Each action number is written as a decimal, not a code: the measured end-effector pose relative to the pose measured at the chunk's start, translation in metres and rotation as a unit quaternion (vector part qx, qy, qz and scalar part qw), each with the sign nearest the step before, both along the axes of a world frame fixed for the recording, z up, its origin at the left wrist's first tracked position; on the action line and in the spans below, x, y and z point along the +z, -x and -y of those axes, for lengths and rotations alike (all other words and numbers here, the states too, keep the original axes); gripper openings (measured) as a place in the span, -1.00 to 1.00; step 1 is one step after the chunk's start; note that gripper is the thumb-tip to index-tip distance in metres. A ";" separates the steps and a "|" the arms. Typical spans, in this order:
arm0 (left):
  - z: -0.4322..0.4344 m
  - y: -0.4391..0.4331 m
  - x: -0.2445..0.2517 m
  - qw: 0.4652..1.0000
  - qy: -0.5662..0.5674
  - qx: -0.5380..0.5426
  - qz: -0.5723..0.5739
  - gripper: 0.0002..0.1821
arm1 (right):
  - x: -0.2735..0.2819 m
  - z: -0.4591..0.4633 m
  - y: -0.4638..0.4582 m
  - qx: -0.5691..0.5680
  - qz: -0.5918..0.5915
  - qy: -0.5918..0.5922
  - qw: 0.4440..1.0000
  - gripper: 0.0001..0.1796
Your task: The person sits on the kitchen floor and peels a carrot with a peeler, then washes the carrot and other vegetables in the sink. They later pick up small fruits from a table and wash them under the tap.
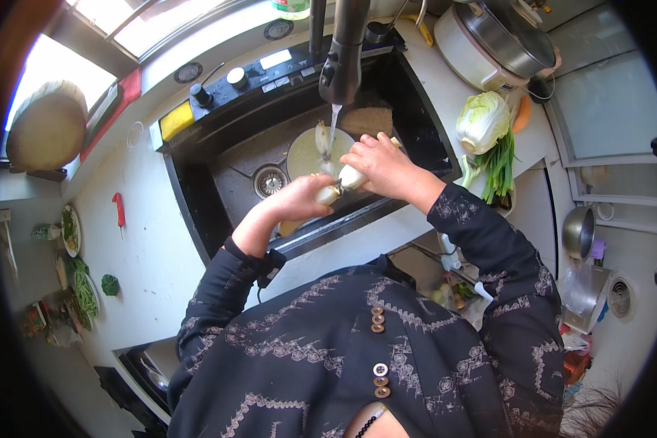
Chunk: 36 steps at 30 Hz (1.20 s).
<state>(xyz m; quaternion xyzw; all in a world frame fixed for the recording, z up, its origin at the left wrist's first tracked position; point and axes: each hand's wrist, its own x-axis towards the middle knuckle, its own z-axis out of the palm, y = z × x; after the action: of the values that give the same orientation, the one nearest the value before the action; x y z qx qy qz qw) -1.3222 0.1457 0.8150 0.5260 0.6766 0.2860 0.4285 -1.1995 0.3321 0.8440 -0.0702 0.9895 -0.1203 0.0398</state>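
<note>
Over a black sink (241, 148), my left hand (301, 198) grips one end of a pale, jointed vegetable that looks like lotus root (352, 177). My right hand (382, 167) is closed around its other end, and the dark joint shows between the hands. Behind them, a smaller piece of the same vegetable (322, 138) stands out of a round basin of cloudy water (301, 153). A thin stream of water (335, 123) runs from the faucet (341, 71) beside that piece. The basin's near side is hidden by my hands.
A brown block (368, 120) lies behind the basin, and the drain (270, 180) is left of it. Napa cabbage (483, 123) and green stalks (498, 167) rest right of the sink, below a rice cooker (495, 46). A red-handled peeler or knife (119, 209) and plated green beans (85, 294) are at left.
</note>
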 end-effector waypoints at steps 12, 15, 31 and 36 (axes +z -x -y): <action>0.016 -0.019 -0.030 0.940 0.077 0.302 -0.136 -0.44 | -0.035 0.018 -0.012 -0.235 0.111 0.160 0.952 -0.47; 0.017 0.002 -0.036 0.876 0.124 0.431 -0.179 -0.43 | -0.049 0.032 -0.017 -0.323 0.106 0.167 0.925 -0.37; 0.015 0.023 -0.123 0.903 0.072 0.405 0.125 -0.17 | -0.139 -0.009 0.007 -0.458 0.127 0.506 0.720 -0.35; -0.011 0.025 -0.148 0.916 0.111 0.385 -0.012 -0.17 | -0.181 -0.007 0.025 -0.472 0.094 0.396 0.782 -0.28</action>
<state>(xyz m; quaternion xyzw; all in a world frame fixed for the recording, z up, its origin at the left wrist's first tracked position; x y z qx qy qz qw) -1.3471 0.1562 0.6669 0.1776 0.8592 0.3456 0.3328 -1.2241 0.3390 0.6627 0.4080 0.7551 -0.5116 0.0394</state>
